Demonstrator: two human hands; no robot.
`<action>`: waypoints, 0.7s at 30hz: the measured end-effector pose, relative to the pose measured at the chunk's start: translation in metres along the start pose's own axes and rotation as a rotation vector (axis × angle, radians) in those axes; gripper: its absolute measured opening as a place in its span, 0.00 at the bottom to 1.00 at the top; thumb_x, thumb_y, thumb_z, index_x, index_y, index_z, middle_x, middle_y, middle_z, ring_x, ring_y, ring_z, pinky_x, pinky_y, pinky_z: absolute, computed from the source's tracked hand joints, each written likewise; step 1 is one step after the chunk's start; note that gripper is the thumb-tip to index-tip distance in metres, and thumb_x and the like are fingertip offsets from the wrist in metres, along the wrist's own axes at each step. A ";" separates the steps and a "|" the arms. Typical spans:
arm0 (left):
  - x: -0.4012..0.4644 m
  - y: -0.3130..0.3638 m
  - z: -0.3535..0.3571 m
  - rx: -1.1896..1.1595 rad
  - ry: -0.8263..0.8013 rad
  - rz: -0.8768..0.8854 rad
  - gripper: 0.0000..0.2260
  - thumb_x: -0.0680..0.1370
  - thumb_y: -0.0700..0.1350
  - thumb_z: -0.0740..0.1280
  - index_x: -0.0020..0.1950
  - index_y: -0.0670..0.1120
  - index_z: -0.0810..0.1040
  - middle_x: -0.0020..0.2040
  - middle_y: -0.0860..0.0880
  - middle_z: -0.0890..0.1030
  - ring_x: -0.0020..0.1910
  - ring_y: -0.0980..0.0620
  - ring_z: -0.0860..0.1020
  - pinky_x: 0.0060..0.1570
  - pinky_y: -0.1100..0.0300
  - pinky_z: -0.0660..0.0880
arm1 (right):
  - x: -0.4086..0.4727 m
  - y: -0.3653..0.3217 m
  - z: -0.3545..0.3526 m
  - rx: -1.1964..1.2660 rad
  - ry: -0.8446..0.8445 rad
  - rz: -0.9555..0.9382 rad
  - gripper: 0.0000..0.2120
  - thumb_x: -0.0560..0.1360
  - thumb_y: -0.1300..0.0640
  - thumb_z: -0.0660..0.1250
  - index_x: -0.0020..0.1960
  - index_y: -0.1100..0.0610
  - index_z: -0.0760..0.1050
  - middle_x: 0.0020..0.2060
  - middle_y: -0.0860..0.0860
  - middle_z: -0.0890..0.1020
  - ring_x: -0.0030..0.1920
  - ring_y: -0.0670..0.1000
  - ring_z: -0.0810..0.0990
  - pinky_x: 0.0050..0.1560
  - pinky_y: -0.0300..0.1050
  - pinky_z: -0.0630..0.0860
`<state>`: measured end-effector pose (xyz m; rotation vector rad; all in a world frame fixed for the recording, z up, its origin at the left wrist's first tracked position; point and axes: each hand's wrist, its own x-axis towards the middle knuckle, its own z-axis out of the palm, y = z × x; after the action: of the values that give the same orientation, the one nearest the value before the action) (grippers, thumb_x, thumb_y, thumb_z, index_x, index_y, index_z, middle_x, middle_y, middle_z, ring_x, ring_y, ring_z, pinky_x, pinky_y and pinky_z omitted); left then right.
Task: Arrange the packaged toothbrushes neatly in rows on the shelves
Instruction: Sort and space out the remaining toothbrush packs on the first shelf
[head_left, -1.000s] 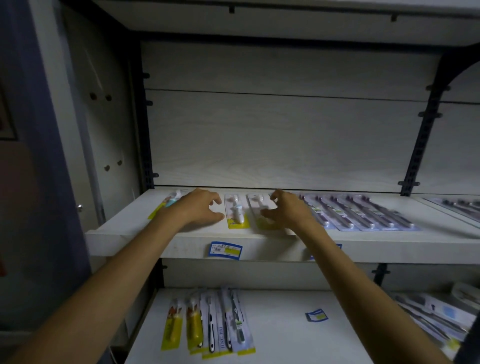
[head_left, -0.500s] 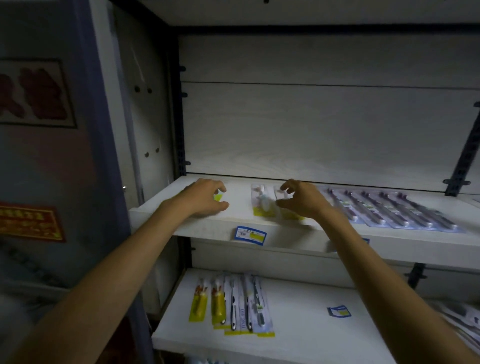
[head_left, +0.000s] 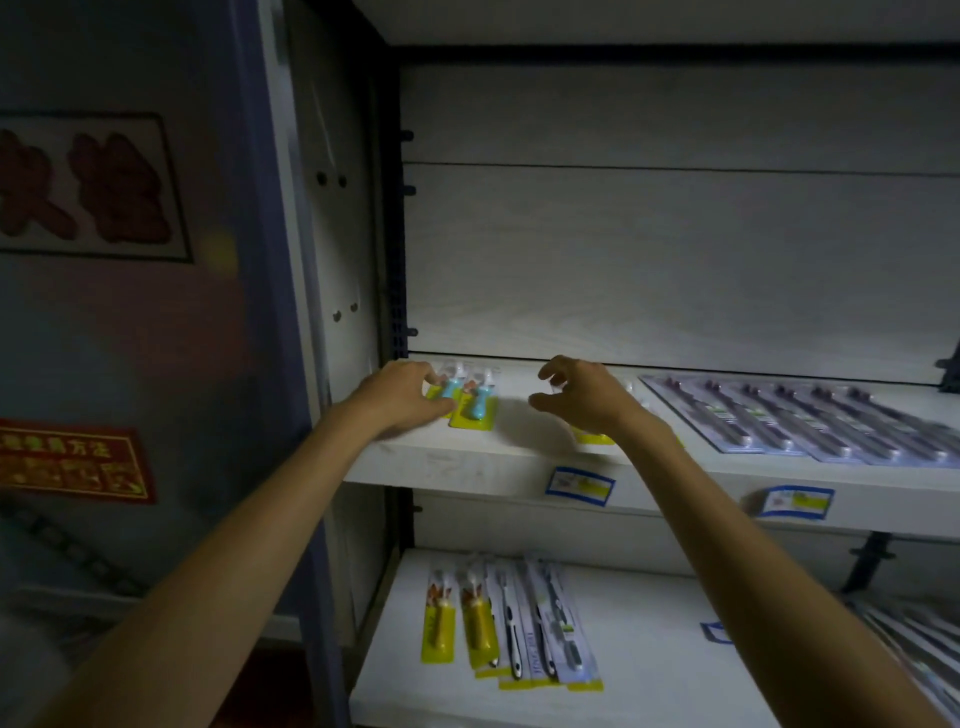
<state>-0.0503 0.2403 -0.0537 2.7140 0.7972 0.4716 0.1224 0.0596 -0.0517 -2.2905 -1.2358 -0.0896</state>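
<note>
Left grip: left hand (head_left: 402, 397) resting on the upper shelf (head_left: 519, 457), fingers curled down onto the leftmost yellow-card pack (head_left: 435, 396), thumb at its near edge; looking like a pinch, though the contact is partly hidden.
Right grip: right hand (head_left: 584, 397) hovering with fingers curled and spread, thumb and forefinger apart, holding nothing; covering most of another yellow-backed pack (head_left: 592, 437).
Blue-handled pack: second blue-handled pack (head_left: 475, 408) lying just beside the left hand, overlapping the leftmost pack slightly.
Grey row: grey toothbrush packs (head_left: 810, 423) lying fanned in a row at the right of the same shelf, well apart from the yellow ones.
Lower shelf: lower shelf (head_left: 649, 649) carrying a short row of yellow and white packs (head_left: 511, 626) at its left.
Price tags: price tags (head_left: 579, 486) stuck along the upper shelf's front lip.
Step, judged: probably squaring the yellow packs into a line at the shelf's left end.
Risk, sliding: pushing the leftmost pack sideways likely dragging its overlapping neighbour askew.
Risk, edge: pack under the right hand sitting close to the front lip; pulling it forward possibly tipping it off onto the lower shelf.
Risk, light: dim lighting making card edges hard to judge, so rows possibly ending crooked.
</note>
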 end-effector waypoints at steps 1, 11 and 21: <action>0.003 -0.002 0.002 0.004 -0.006 -0.012 0.27 0.74 0.62 0.66 0.68 0.48 0.73 0.64 0.46 0.75 0.58 0.47 0.76 0.54 0.55 0.74 | 0.001 -0.003 0.003 0.002 0.010 0.003 0.22 0.74 0.47 0.69 0.64 0.53 0.72 0.60 0.53 0.77 0.56 0.52 0.77 0.55 0.44 0.74; 0.026 0.014 0.014 0.052 0.038 -0.183 0.21 0.72 0.57 0.71 0.54 0.41 0.77 0.57 0.41 0.78 0.54 0.42 0.77 0.41 0.58 0.69 | -0.003 -0.004 0.001 -0.004 0.080 0.042 0.19 0.74 0.48 0.68 0.62 0.54 0.73 0.58 0.53 0.79 0.54 0.52 0.78 0.54 0.45 0.74; 0.028 0.024 0.002 0.065 -0.024 -0.347 0.26 0.69 0.54 0.73 0.61 0.41 0.74 0.59 0.43 0.78 0.55 0.44 0.78 0.46 0.58 0.75 | -0.003 0.016 -0.004 0.050 0.098 0.045 0.18 0.73 0.48 0.69 0.61 0.54 0.75 0.56 0.52 0.80 0.52 0.52 0.79 0.50 0.44 0.75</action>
<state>-0.0160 0.2364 -0.0407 2.5543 1.2644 0.3376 0.1338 0.0483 -0.0553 -2.2420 -1.1244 -0.1509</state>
